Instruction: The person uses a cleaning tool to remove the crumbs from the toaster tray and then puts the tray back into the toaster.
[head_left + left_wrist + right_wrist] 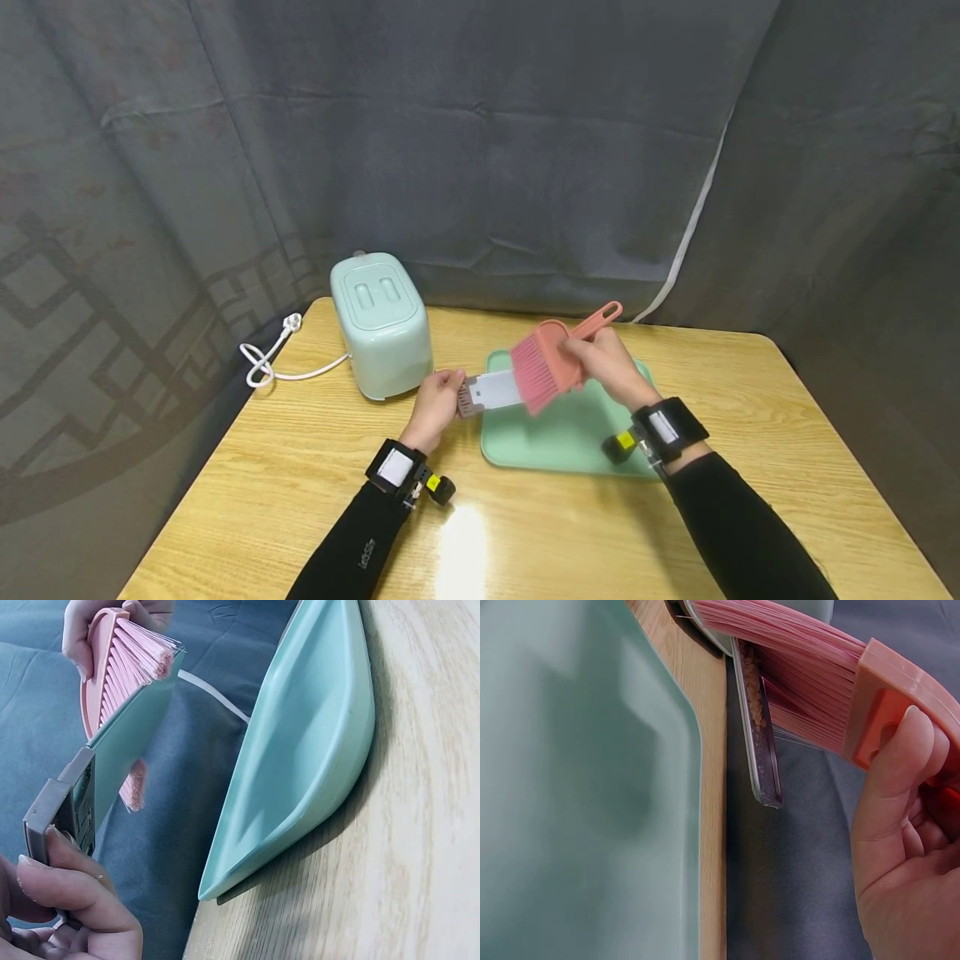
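Fingers of the left hand [435, 408] pinch a narrow tray [497, 390] near the ten-o'clock corner of a green tray [555, 446]; at two o'clock the right hand [613, 365] grips a pink brush [558, 354] touching it. A hard stroke could twist the pinch, scattering crumbs [752, 686] onto the worktop [337, 467].

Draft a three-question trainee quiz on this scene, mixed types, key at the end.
1. Multiple choice: what holds the pink brush?
A) the left hand
B) the right hand
C) both hands together

2. True or false: the toaster stands on the green tray.

3. Short answer: what lies in the narrow tray that the left hand grips? Check the right wrist view.

Key
1. B
2. False; it stands on the table, left of the green tray in the head view.
3. Brown crumb-like bits.
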Demonstrator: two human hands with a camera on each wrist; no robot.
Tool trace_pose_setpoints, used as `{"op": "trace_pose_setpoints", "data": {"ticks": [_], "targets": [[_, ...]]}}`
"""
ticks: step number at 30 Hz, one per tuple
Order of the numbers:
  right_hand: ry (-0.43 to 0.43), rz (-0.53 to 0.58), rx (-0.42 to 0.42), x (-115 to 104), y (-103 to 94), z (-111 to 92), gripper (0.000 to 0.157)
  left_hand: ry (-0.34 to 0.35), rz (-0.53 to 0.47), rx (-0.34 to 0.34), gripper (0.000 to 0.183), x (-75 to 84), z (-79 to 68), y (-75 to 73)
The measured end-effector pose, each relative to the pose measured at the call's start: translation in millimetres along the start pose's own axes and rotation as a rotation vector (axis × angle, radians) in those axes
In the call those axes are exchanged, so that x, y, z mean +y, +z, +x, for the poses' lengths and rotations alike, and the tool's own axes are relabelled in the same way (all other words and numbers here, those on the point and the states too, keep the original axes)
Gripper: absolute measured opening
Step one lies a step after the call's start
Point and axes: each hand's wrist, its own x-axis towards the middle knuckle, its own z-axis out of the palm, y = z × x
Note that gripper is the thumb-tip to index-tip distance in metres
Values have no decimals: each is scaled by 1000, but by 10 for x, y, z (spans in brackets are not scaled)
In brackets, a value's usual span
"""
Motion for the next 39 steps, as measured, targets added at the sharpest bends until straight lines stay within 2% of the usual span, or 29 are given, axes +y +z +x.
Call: {"op": "trace_pose_setpoints", "data": {"ticks": [28,39], "targets": [[20,10,29,48,-66,-7,27,-14,-6,-8,39,-16,12,-3],[-8,-9,60,32,-140,-12,26,14,15,5,39,14,9,5]]}}
